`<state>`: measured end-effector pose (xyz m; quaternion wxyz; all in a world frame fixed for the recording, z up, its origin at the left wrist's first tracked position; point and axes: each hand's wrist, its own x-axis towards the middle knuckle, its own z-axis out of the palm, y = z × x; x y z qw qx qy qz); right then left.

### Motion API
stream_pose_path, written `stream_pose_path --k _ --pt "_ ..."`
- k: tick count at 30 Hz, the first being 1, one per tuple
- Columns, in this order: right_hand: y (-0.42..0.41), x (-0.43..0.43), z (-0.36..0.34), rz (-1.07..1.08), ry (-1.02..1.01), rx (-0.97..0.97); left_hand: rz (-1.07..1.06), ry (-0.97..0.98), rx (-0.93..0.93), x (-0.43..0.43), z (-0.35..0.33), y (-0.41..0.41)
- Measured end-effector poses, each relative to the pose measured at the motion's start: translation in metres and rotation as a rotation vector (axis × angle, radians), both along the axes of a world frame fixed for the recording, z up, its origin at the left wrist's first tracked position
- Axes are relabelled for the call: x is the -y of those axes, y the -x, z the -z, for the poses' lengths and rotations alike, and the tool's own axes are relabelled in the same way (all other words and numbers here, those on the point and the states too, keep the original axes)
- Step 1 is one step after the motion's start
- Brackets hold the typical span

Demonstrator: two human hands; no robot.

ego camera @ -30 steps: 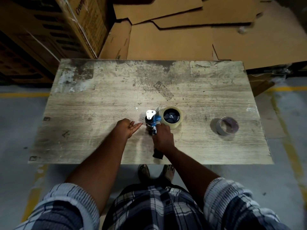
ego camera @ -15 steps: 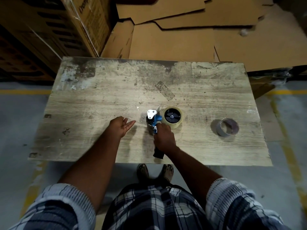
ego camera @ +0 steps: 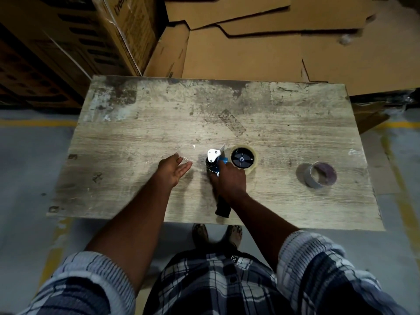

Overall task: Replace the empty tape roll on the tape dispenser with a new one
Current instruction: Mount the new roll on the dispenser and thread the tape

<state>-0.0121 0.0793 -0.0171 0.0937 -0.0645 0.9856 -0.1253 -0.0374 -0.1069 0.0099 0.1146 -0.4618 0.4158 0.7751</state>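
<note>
Blue-and-black handheld tape dispenser (ego camera: 216,163) lies mid-counter (ego camera: 136,137), clear tape roll (ego camera: 243,159) mounted. Right hand (ego camera: 229,180) fingers wrap its frame. Left hand (ego camera: 173,169), fingers spread, has drawn away leftward. Empty grey core (ego camera: 320,175) sits well right of dispenser; swap appears nearly complete.

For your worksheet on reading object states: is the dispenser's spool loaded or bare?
Loaded: a clear tape roll rings the black hub of the tape dispenser, which lies on its side.

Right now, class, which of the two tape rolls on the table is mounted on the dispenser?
The clear roll with the black hub, beside the right hand. The grey roll lies alone, far right.
</note>
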Motion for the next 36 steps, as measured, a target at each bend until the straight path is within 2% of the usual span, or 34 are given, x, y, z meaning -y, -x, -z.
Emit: stream_pose_path --k 9,15,18,21,24,27,28,30,31,32,36 --pt "0.002 0.006 0.003 0.061 0.051 0.024 0.01 -0.021 0.019 0.005 0.006 0.001" --pt "-0.003 0.004 -0.001 0.051 0.054 0.041 0.253 0.261 -0.005 0.006 0.008 0.006" --pt "-0.014 -0.005 -0.004 0.044 0.09 0.091 0.305 0.384 -0.011 0.005 0.011 0.011" --pt "-0.032 -0.021 -0.01 0.064 0.146 0.03 0.339 0.439 -0.03 0.007 0.014 0.017" --pt "-0.049 -0.031 -0.012 0.226 0.203 0.028 0.33 0.419 -0.062 0.01 0.017 0.023" --pt "-0.052 -0.03 -0.014 0.614 0.43 0.241 0.299 0.343 -0.114 0.014 0.021 0.025" --pt "-0.05 -0.029 -0.015 0.767 0.569 0.37 0.297 0.32 -0.124 0.014 0.023 0.025" --pt "-0.047 -0.027 -0.017 1.023 1.005 0.669 0.29 0.264 -0.134 0.013 0.027 0.024" --pt "-0.048 -0.026 -0.016 1.078 1.169 0.799 0.282 0.234 -0.139 0.012 0.027 0.023" --pt "-0.049 -0.025 -0.012 1.095 1.25 0.893 0.27 0.207 -0.142 0.01 0.027 0.023" --pt "-0.053 -0.025 0.001 1.021 1.322 0.989 0.245 0.125 -0.148 0.0 0.028 0.028"
